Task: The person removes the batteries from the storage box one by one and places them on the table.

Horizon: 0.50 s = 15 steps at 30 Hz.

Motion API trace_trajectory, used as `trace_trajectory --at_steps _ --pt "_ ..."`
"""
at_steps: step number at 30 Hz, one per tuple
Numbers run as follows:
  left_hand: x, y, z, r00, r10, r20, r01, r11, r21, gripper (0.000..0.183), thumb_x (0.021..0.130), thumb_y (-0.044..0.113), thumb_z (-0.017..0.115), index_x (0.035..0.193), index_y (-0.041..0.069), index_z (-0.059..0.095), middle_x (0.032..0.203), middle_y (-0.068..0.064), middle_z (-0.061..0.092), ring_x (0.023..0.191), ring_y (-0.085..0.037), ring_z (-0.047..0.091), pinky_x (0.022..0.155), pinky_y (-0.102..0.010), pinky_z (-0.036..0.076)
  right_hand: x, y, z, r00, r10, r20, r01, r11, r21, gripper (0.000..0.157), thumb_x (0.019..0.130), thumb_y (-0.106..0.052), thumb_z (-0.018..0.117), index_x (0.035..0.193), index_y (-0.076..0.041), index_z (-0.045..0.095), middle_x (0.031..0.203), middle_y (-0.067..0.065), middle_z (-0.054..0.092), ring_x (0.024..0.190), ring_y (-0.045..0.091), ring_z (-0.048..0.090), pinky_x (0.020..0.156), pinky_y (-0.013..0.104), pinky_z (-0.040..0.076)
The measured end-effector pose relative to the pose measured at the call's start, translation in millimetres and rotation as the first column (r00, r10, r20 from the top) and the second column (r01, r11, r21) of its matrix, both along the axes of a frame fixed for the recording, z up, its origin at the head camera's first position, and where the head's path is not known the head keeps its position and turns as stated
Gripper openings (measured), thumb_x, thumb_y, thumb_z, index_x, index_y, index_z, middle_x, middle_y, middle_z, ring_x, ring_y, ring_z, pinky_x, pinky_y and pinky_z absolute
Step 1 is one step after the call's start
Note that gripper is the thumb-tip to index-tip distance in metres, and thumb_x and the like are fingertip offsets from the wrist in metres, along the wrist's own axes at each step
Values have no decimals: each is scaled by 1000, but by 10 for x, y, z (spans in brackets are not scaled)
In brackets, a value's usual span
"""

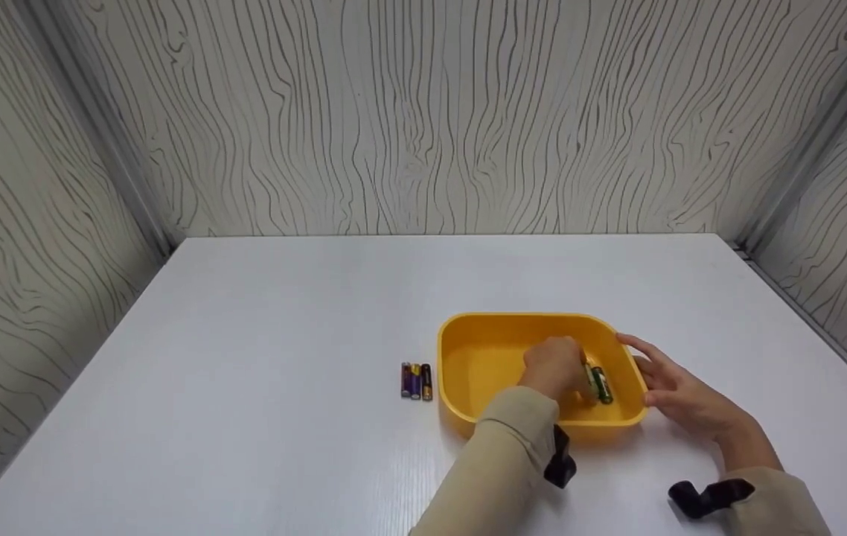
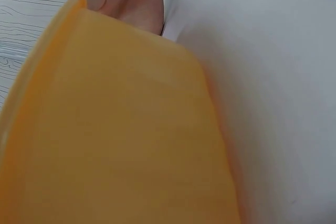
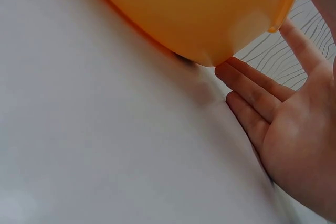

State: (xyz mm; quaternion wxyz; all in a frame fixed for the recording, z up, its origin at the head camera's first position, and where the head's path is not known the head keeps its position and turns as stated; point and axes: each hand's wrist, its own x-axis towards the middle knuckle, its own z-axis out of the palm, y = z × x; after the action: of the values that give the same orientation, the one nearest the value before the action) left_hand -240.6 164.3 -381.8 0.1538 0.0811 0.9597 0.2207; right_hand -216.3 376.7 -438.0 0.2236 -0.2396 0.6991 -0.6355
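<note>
My left hand (image 1: 554,363) reaches down inside the yellow plastic bin (image 1: 472,316), toward its right end. Its fingers bend downward and their tips are mostly hidden, so I cannot tell if they grip anything. Right beside them lies a green battery (image 1: 602,385), with a paler battery-like strip (image 1: 590,376) partly covered by the fingers. My right hand (image 1: 688,394) touches the bin's right end from outside. In the right wrist view its fingers (image 3: 252,90) are straight, meeting the bin's wall (image 3: 210,14) and rim. The left wrist view is mostly the bin's outer wall (image 2: 136,119).
Three small batteries (image 1: 415,380), dark with purple, yellow and orange, lie side by side left of the bin. Everything stands on a white table (image 1: 245,372). Wood-grain patterned panels (image 1: 423,119) rise behind it and on both sides.
</note>
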Motion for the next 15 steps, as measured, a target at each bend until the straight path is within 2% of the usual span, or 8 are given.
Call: trace_trajectory --at_steps 5,8,9,15 --pt "-6 25 -10 997 -43 -62 33 988 -148 32 66 38 88 92 25 74 90 13 68 81 -7 57 75 -25 47 -5 4 -6 1000 7 -7 -7 1000 -7 79 97 -15 56 155 -24 3 147 -21 41 130 -1 48 104 14 40" --pt "-6 28 -19 995 -62 -83 45 980 -195 32 65 42 87 90 26 74 95 14 69 85 -5 61 73 -26 48 -2 3 -7 1000 21 -10 -21 999 -30 79 97 -13 55 155 -23 3 147 -19 41 131 0 48 105 15 41" --pt "-5 27 -22 994 -65 -89 47 979 -199 32 65 42 87 90 27 74 95 15 70 86 -5 61 74 -26 49 -1 2 -7 1000 25 -10 -26 999 -38 79 97 -12 55 155 -22 3 147 -18 40 131 0 48 105 16 41" --pt "-3 5 -1 998 -31 -55 26 996 -87 28 66 34 88 88 24 74 85 13 68 79 -8 55 78 -26 46 4 -3 2 1000 5 -8 -5 1000 -12 78 97 -15 55 155 -24 3 147 -19 40 130 0 49 104 16 42"
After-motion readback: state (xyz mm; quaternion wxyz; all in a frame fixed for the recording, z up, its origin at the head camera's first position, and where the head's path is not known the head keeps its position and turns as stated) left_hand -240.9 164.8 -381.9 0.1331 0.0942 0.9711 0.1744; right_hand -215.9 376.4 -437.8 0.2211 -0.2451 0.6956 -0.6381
